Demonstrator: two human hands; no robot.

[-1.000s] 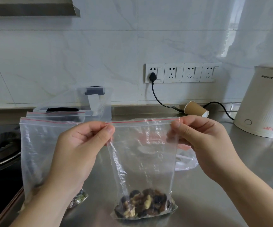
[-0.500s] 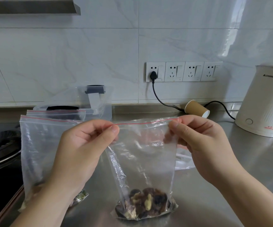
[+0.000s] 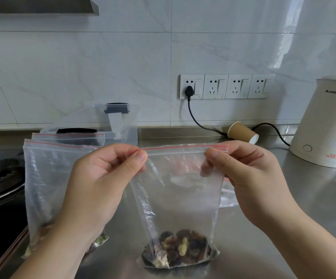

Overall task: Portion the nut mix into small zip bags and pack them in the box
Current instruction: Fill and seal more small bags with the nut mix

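I hold a clear zip bag point(image 3: 180, 198) upright over the steel counter point(image 3: 284, 198), a small heap of nut mix point(image 3: 180, 251) at its bottom. My left hand point(image 3: 104, 182) pinches the red-lined top strip near its left end. My right hand point(image 3: 249, 178) pinches the strip at the right corner. Two more zip bags point(image 3: 44, 178) stand behind my left hand, their bottoms partly hidden. A clear plastic box point(image 3: 112, 123) with a black latch stands behind them by the wall.
A white kettle point(image 3: 328, 125) stands at the right, its black cord plugged into the wall sockets point(image 3: 223, 86). A brown paper cup point(image 3: 242, 132) lies on its side by the wall. A gas stove point(image 3: 0, 178) is at the left edge.
My left thumb and fingers have slid rightward along the zip strip, and the bag's top edge now runs straighter and tauter between both hands.
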